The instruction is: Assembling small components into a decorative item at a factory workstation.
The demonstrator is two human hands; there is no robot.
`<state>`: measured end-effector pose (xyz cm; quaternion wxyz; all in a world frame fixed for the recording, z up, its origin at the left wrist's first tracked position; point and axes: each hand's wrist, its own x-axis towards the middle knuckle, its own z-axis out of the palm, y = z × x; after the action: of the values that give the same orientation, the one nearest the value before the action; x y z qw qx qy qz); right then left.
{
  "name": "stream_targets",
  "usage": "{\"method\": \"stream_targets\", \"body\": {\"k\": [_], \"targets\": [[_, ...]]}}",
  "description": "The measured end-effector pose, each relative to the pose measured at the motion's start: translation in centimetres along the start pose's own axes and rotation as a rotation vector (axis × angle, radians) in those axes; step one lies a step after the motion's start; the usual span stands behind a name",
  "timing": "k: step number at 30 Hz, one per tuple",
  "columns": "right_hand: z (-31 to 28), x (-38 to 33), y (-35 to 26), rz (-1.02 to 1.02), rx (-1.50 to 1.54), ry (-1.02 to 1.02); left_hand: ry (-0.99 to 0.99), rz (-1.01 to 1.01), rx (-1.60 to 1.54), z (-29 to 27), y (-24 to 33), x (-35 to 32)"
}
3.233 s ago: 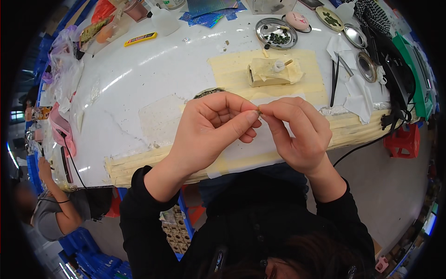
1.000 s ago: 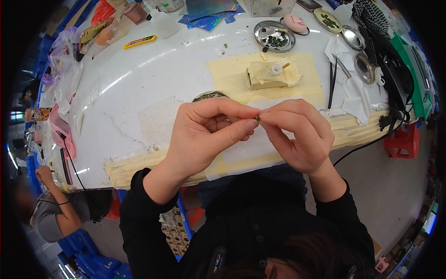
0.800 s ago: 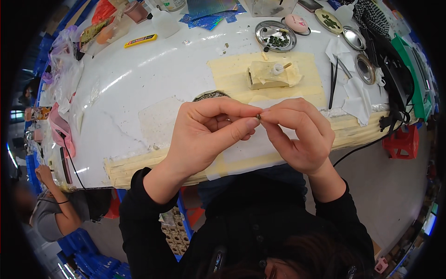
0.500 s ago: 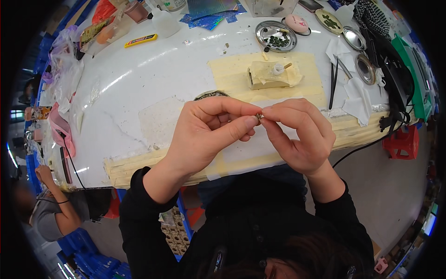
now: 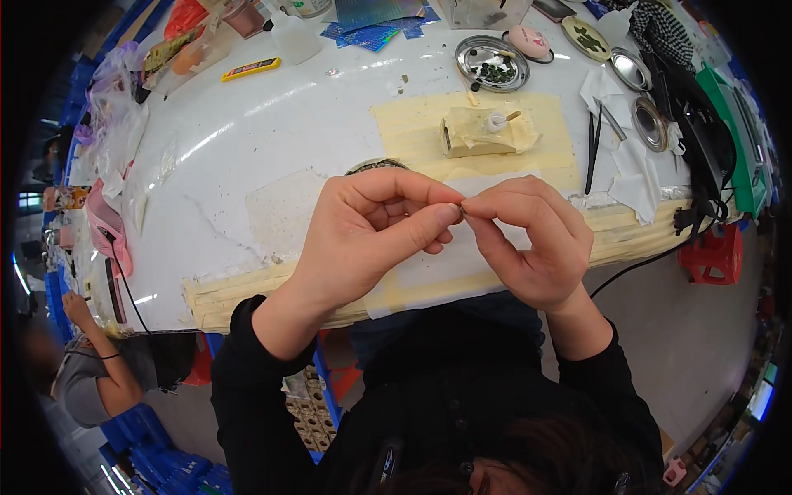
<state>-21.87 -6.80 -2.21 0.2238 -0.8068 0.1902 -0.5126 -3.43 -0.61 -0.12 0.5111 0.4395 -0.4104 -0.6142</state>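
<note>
Above the near part of the table, my left hand (image 5: 351, 227) pinches a tiny dark metallic piece (image 5: 460, 211) between thumb and index finger. My right hand (image 5: 536, 239) meets it there, its thumb and index fingertips closed against the same piece. The fingertips cover most of it, so its exact kind cannot be made out. Behind my left hand a round dish (image 5: 377, 164) shows only its far rim and some small contents. A white sheet (image 5: 450, 280) lies under both hands.
Beyond my hands a tape-covered block (image 5: 487, 136) carries a small white cup with a stick. Farther back stands a metal dish (image 5: 474, 62) of dark green bits. Black tweezers (image 5: 591, 153) and white tissues (image 5: 635, 177) lie right. A co-worker's arm (image 5: 111, 363) is at far left.
The small piece has turned slightly between my fingertips and shows less now. My right hand has shifted a little to the left; my left hand stays almost in place.
</note>
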Motion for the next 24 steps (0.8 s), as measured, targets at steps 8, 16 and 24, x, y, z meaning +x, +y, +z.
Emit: {"method": "stream_targets", "body": {"k": [8, 16, 24], "targets": [[-0.32, 0.09, -0.12, 0.055, 0.045, -0.026, -0.025, -0.035, -0.012, -0.09, -0.01, 0.12], [-0.23, 0.18, -0.33, 0.108, 0.086, -0.047, -0.028, -0.041, -0.007, -0.04, 0.06, 0.00], [-0.26, 0.03, -0.14, 0.097, 0.085, -0.055, -0.020, -0.042, -0.010, 0.13, 0.02, -0.13]]}}
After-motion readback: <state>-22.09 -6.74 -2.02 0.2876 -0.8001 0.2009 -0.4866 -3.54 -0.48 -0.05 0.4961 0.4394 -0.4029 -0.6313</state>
